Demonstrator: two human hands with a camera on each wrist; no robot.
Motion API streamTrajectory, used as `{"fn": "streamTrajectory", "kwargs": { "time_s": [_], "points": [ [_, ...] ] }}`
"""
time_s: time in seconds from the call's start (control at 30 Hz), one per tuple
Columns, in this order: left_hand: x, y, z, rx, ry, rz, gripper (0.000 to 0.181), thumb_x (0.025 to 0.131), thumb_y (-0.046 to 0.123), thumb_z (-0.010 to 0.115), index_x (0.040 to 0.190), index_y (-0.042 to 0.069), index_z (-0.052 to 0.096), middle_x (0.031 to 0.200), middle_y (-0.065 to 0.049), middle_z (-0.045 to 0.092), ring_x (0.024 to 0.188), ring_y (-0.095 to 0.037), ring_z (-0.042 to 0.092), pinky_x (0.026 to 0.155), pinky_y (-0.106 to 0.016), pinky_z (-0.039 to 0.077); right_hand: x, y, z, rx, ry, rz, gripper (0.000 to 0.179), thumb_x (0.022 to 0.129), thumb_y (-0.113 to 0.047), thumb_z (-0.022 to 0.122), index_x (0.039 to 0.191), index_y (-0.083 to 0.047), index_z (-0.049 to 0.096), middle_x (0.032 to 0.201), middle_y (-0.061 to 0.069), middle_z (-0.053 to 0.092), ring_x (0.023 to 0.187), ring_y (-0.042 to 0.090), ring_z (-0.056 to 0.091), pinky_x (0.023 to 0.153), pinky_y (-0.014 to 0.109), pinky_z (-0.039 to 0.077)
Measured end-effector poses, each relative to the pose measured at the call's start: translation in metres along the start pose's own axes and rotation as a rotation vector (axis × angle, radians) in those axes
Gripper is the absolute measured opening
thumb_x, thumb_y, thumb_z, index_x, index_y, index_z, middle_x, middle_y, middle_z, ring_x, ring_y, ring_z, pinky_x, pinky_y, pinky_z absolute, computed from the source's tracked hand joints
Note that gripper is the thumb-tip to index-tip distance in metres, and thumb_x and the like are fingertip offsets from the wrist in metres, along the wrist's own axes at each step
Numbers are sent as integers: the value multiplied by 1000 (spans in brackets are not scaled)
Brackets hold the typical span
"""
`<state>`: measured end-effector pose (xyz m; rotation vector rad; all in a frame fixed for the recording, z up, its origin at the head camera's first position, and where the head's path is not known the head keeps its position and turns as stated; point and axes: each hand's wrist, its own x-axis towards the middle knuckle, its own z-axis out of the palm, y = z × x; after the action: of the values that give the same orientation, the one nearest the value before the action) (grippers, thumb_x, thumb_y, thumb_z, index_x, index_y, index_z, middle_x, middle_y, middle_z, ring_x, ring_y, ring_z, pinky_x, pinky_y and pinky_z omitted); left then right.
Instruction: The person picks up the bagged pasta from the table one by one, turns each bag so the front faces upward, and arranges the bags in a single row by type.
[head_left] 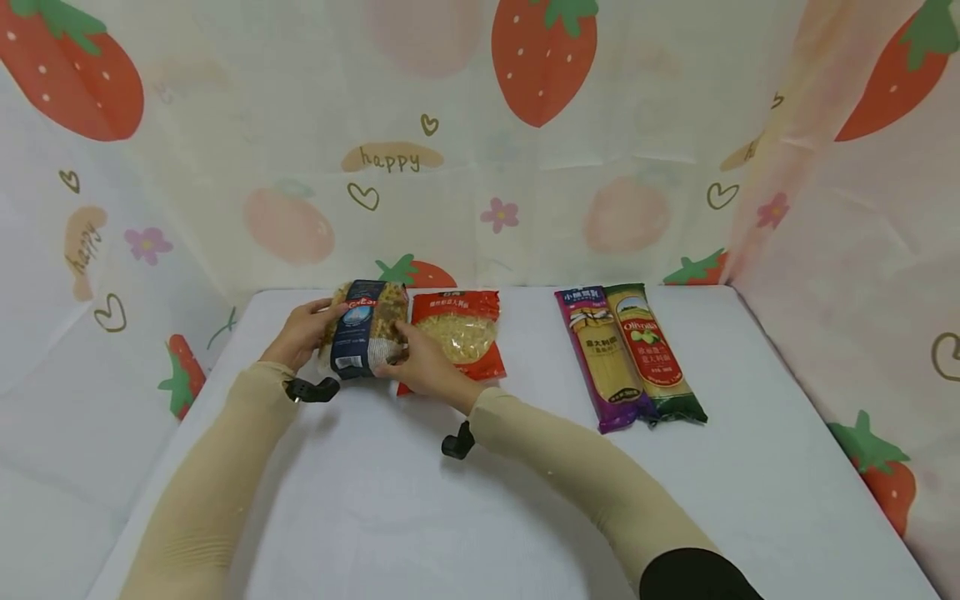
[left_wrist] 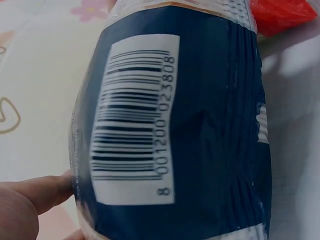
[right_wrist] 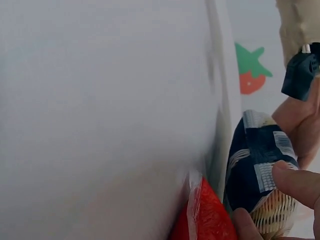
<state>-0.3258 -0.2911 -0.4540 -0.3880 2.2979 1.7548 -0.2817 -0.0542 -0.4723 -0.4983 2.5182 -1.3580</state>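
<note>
Both hands hold a clear pasta bag [head_left: 390, 312] with a dark blue label band, at the far left of the table. My left hand [head_left: 302, 335] grips its left side. From the right, my right hand [head_left: 431, 364] pinches its near right corner. The bag's barcoded blue end [left_wrist: 210, 120] fills the left wrist view, with left fingers at its side. In the right wrist view, the right thumb [right_wrist: 297, 185] presses on the bag [right_wrist: 250, 160]. A red pasta packet [head_left: 457, 329] lies just right of it, partly behind the right hand and forearm.
A purple spaghetti packet [head_left: 603, 358] and a green-and-red spaghetti packet [head_left: 651, 346] lie side by side on the right half of the white-covered table [head_left: 420, 517]. A strawberry-print curtain [head_left: 585, 167] stands behind the table and along both sides.
</note>
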Motion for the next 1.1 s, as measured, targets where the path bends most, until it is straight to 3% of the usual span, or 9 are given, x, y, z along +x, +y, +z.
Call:
{"fn": "streamTrajectory", "kwargs": {
  "time_s": [0.27, 0.53, 0.63, 0.73, 0.87, 1.1],
  "points": [
    [6, -4, 1, 11, 11, -21, 79, 112, 44, 56, 172, 7, 21, 164, -24, 42, 111, -14, 58, 87, -24, 53, 6, 2, 5, -55, 2, 29, 91, 94, -32, 88, 167, -10, 38, 159, 9, 54, 126, 21, 62, 111, 37, 53],
    [9, -7, 3, 18, 42, -2, 79, 111, 42, 59, 171, 5, 24, 158, -24, 47, 97, -8, 59, 75, -18, 53, 9, 0, 4, -119, -15, 14, 88, 96, -32, 86, 166, -5, 39, 160, 11, 52, 133, 22, 58, 115, 37, 49],
    [11, -9, 2, 66, 41, 11, 80, 111, 45, 57, 171, 3, 24, 158, -26, 48, 100, -10, 60, 81, -22, 53, 9, -1, 4, -163, -21, 5, 87, 97, -32, 84, 165, -3, 38, 159, 13, 52, 140, 24, 54, 119, 39, 46],
    [12, -12, 2, 99, 26, 4, 81, 112, 45, 54, 171, 2, 20, 162, -28, 43, 121, -23, 60, 101, -34, 54, 10, -1, 7, -242, -25, 3, 85, 98, -34, 82, 165, -2, 39, 157, 16, 51, 143, 26, 51, 120, 39, 44],
    [12, -15, 3, 112, 6, 9, 79, 113, 42, 53, 172, 4, 17, 169, -28, 34, 149, -39, 44, 123, -51, 39, 9, -1, 9, -329, -33, -2, 81, 100, -34, 81, 162, 0, 42, 155, 19, 47, 140, 26, 49, 119, 38, 44],
    [7, -22, 3, 149, 16, 73, 78, 114, 40, 53, 172, 2, 17, 170, -30, 30, 150, -43, 42, 124, -54, 37, 4, 4, 2, -302, -61, -54, 74, 102, -32, 78, 160, 1, 46, 153, 19, 48, 135, 26, 52, 115, 38, 48]
  ]
}}
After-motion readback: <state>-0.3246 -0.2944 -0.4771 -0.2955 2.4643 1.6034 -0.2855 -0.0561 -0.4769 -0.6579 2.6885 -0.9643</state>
